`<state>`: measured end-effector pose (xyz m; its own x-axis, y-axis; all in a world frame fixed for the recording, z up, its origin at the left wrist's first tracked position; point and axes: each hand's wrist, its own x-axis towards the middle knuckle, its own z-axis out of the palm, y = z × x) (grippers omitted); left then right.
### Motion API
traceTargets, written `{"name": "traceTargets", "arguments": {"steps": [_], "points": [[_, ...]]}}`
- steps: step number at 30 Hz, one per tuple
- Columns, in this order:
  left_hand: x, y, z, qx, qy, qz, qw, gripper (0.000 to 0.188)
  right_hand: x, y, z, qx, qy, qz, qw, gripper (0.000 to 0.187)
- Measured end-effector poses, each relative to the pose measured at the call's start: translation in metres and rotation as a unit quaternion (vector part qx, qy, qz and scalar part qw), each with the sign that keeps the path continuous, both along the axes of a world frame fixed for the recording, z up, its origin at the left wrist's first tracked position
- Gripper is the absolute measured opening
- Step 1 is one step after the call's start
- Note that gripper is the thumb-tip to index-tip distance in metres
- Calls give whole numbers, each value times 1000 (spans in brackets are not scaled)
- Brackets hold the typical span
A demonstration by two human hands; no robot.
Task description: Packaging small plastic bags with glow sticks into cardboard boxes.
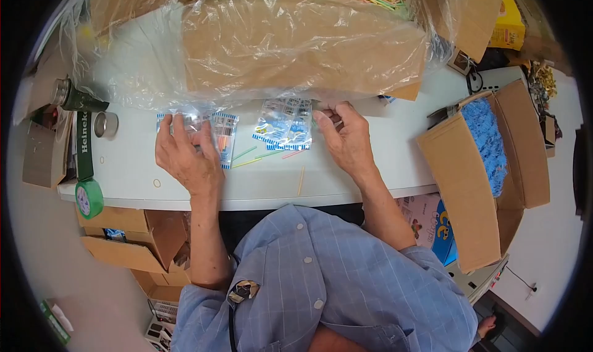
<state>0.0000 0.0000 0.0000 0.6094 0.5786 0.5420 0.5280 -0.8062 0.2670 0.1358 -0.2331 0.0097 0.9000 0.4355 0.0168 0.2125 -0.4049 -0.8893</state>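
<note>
Head view, centre of the frame: a small clear packet (217,136) with a blue striped edge lies flat on the white desk (346,179), and the left hand (188,157) rests on it, fingers spread and pressing down, gripping nothing. Just right of it lies a stack of similar packets (285,125); the right hand (347,139) touches its right edge with loosely curled fingers, though a firm hold cannot be made out. Thin coloured sticks (262,156) lie loose between the hands. Behind, a plastic-lined cardboard box (296,43) fills the upper frame. A box of blue material (485,136) stands at right; green tape (89,197) sits at left.
</note>
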Motion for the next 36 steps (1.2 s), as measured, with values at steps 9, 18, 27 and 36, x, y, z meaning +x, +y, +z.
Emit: {"name": "traceTargets", "arguments": {"steps": [9,18,27,36], "points": [[50,-70,-1,-180,98,-122,971,54,-2,-7,19,19,-19,9,1000,19],[50,-61,-6,-204,85,-144,965,44,57,-25,109,-5,-252,109,962,14],[47,-65,-3,-199,-20,-205,958,12,263,38,118,-329,-448,124,822,26],[33,-58,15,-403,-127,-210,882,8,278,50,104,-421,-641,148,625,36]]}}
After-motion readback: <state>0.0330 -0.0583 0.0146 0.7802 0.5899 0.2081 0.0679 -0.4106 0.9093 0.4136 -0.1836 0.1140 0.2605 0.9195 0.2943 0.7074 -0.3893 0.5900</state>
